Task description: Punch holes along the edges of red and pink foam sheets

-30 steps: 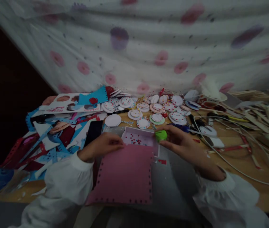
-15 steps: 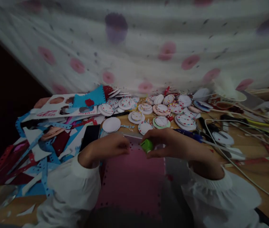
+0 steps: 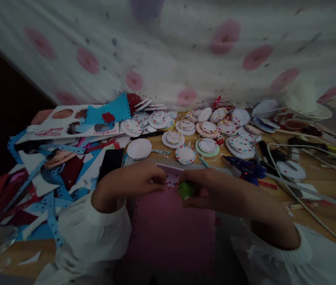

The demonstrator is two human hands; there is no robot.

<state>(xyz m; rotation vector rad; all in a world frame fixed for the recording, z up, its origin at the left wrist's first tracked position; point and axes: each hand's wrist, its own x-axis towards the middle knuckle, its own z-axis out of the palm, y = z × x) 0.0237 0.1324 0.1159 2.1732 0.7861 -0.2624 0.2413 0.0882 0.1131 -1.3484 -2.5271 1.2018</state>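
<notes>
My right hand (image 3: 203, 188) is closed around a small green craft punch (image 3: 186, 190), held over the far part of a pink sheet (image 3: 174, 229). Curled at the sheet's far left part, my left hand (image 3: 144, 180) has its fingers pinched together, seemingly on the sheet; the exact contact is hidden. Rows of small holes run along the sheet's edges. A paler strip with pink-red dots (image 3: 172, 176) shows between both hands at the far end. The near part of the sheet is dark and blurred.
Beyond the hands lie several stacked white discs with coloured dots (image 3: 185, 154). A black phone (image 3: 111, 162) and a heap of punched scraps (image 3: 55, 186) are at left. A blue glue gun (image 3: 245, 168) with a red light and a white cable (image 3: 298, 213) lie at right.
The view has tilted down and shifted slightly, so the table things sit higher. The green punch stays in my right hand, close to my left fingers. The glue gun is less covered now.
</notes>
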